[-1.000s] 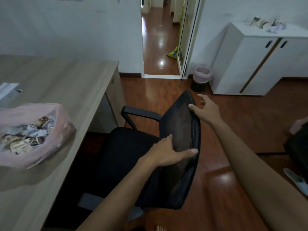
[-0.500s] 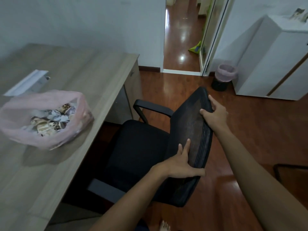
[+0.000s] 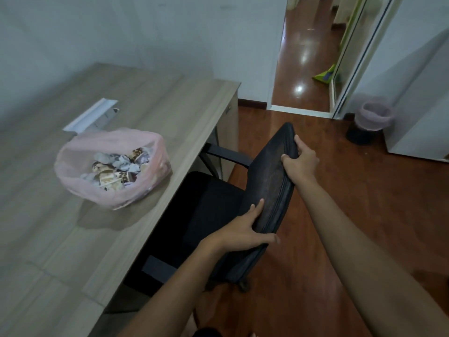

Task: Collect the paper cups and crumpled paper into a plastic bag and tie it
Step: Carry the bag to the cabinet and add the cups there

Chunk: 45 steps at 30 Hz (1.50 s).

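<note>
Both hands grip the chair back (image 3: 269, 181) edge: left hand (image 3: 239, 233) low, right hand (image 3: 301, 162) at top; plastic bag (image 3: 111, 166) left on bench (image 3: 158, 113), open floor (image 3: 364, 190) right.

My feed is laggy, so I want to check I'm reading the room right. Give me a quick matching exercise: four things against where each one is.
Things:
1. pink bag
2. left hand
3. right hand
4. waste bin

Places:
A. on the floor by the doorway
B. gripping the chair back near its top
C. open on the desk
D. gripping the chair back's lower edge

Pairs: 1-C, 2-D, 3-B, 4-A
</note>
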Available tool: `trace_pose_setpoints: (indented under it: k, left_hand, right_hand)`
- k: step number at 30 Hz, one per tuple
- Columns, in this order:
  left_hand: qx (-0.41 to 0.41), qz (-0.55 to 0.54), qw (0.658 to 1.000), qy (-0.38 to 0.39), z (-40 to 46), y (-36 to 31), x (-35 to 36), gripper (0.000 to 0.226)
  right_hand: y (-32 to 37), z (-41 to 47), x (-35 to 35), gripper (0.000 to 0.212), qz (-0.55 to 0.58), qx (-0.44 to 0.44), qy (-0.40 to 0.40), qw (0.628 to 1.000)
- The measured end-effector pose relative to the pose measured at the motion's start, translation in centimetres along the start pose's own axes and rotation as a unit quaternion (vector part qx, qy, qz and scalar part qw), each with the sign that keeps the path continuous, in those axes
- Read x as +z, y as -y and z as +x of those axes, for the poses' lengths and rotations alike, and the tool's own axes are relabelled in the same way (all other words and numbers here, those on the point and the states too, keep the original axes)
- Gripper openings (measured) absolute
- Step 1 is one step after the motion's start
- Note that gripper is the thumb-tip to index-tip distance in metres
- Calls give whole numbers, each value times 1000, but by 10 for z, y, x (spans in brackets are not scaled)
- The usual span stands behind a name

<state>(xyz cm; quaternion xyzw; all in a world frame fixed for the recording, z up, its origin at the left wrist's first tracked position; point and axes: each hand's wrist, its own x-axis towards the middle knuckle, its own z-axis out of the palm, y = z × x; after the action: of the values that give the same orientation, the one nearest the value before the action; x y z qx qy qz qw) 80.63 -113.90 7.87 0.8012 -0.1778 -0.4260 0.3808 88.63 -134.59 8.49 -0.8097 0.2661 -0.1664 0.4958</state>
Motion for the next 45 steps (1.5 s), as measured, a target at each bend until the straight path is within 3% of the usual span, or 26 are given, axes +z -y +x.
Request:
trace_pose_setpoints:
  k: [12,25,28,32,36,40,45]
  left_hand:
    - [-21,-81,991,-104,-15,53,-94,98]
    - [4,-56,995,-83,-6,53,-116,104]
    - [2,-55,995,-89,-12,52,-115,103]
    - [10,-28,991,-134,-28,56,-131,96]
    - [7,-1,946,-324,-51,86,-182,76]
    - [-20,37,878,-477,-73,126,-251,57]
    - [-67,67,788,-608,-94,166,-319,62]
  right_hand:
    - [62,18,113,65,19,5,61,998]
    - [68,19,123,58,-6,-28,5,1000]
    - [70,17,122,53,-113,-87,-17,990]
    - [81,3,133,42,-295,-211,-21,932]
    - [109,-20,168,33,-222,-265,45,937]
    - [129,-49,224,48,-212,-176,197,941]
    - [141,-68,284,63,-240,-80,288,924]
